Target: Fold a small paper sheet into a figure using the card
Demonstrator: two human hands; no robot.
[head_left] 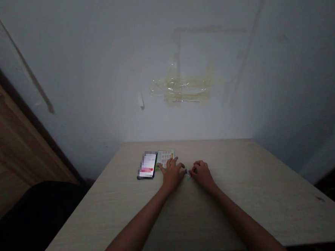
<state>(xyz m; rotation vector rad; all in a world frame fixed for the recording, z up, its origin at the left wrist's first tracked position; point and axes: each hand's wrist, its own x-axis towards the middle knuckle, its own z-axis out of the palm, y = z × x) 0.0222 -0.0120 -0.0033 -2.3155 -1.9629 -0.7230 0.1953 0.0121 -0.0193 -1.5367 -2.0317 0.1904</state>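
Note:
Near the middle of the table, my left hand (172,175) rests palm down with its fingers spread. Some of its fingers lie over the near edge of a printed card or booklet (165,156), and its thumb side touches or nearly touches a small shiny bluish and greenish piece (187,175). Facing it, my right hand (202,175) has curled fingers, with thumb and forefinger drawn together at the right side of that piece. What kind of thing the piece is, I cannot make out. A phone (147,165) with a lit screen lies left of the booklet.
The pale wood-grain table (239,164) meets a grey wall (109,61) at its far edge. Peeling clear tape (183,89) sticks to the wall. A dark object (37,208) stands beyond the table's left edge, near a wooden panel (19,131).

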